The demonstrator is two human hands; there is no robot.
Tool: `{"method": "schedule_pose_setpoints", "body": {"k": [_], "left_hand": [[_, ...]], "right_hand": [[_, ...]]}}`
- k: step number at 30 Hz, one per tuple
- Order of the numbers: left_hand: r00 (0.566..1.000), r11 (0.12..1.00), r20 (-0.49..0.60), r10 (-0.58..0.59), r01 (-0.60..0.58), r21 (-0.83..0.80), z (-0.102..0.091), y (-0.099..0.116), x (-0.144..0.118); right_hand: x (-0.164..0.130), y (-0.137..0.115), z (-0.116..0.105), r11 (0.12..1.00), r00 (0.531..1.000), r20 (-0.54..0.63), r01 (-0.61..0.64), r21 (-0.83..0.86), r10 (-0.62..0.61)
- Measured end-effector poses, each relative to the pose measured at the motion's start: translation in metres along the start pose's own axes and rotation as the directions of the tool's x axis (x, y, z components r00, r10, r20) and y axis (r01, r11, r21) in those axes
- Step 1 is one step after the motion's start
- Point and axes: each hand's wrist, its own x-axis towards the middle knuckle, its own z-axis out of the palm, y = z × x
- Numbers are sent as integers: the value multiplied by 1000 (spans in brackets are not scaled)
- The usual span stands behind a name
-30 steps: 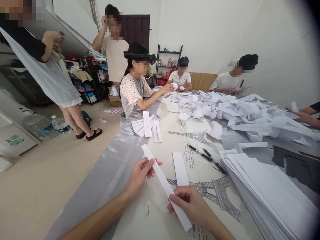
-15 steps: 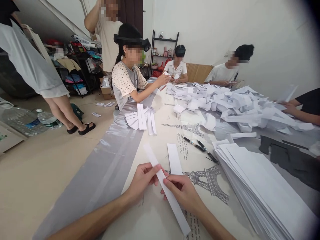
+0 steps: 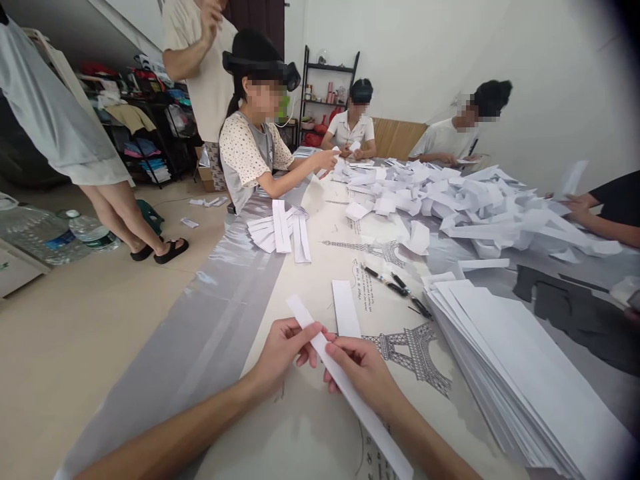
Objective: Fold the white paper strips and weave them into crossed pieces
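Note:
A long white folded paper strip (image 3: 345,388) runs slantwise through both hands, above the printed tablecloth (image 3: 280,433). My left hand (image 3: 287,347) pinches it near its upper end, thumb on top and fingers curled beneath. Close beside it, my right hand (image 3: 363,367) grips the strip with the thumb pressed on its face. Just beyond the hands lies another white paper strip (image 3: 346,308), flat on the cloth. A thick stack of white paper sheets (image 3: 520,360) lies to the right of my right hand.
Two pens (image 3: 385,280) lie beyond the hands. Farther left is a fan of folded papers (image 3: 280,230). A big heap of white paper pieces (image 3: 450,200) covers the far right. Several people sit around the table; a person with a black headset (image 3: 260,67) is at the left.
The paper strip's lower end has swung right and reaches farther down. Both hands keep their pinch on it. The whole view has shifted slightly, and the standing person's raised hand is lower.

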Motion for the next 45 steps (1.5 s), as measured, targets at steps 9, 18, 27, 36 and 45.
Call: {"method": "schedule_pose_setpoints", "body": {"k": [9,18,27,36,45], "left_hand": [[999,1000,-50,-13,14,22,-2,3,3],[998,1000,-66,-26,26,1,-13,6,9],[996,999,-82,21,-24,-37,-16,4,11],[991,998,-123,-56,52,-33,-32,8,23],[998,998,-37,-58,59,14,-35,16,27]], "right_hand": [[-1,4,4,999,998,-39,37,-34,-39],[-3,2,4,969,991,-118,36,-245,-67],[-4,6,2,906,982,-86,117,-407,-166],[7,-1,-33,590,862,-349,-73,-804,-369],[7,5,-28,624,872,-277,40,-780,-402]]}}
